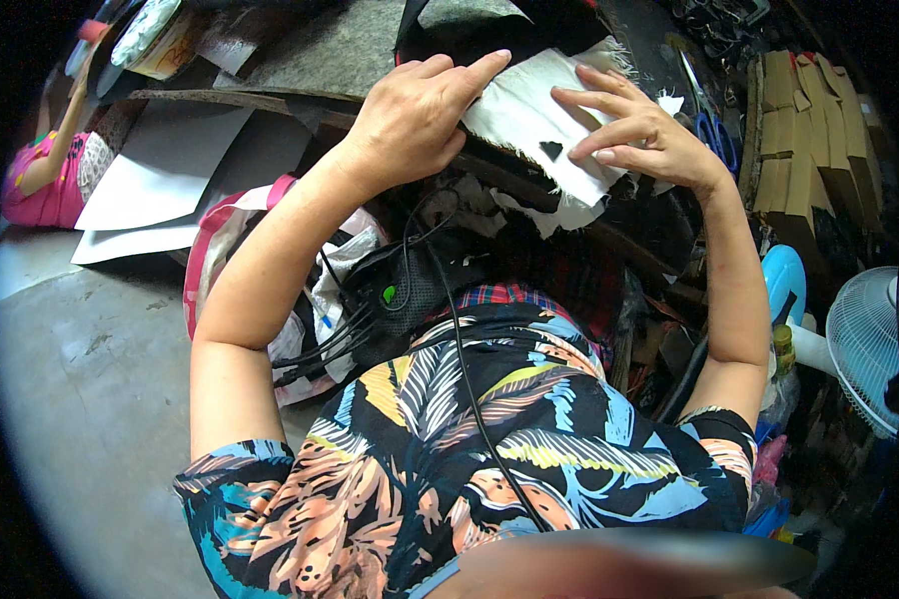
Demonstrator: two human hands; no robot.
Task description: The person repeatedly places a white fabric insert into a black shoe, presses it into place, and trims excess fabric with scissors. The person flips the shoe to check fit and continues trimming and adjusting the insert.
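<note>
A white cloth [519,110] with frayed edges and a small dark gap near its lower side lies on the work surface in front of me. At its left edge is my left hand [410,115], index finger stretched along the far side and thumb apart. The undersides of its other fingers are hidden. My right hand [644,130] rests on the right part of the cloth with fingers spread, holding nothing. Just beyond the cloth, black material [459,25] reaches the far edge of the picture.
Blue-handled scissors [711,140] lie right of my right hand, near stacked cardboard pieces [794,150]. A fan [864,344] stands at the right. White sheets [160,165] hang at the left, near another person's pink clothing [50,190]. A black cable [454,319] runs down my front.
</note>
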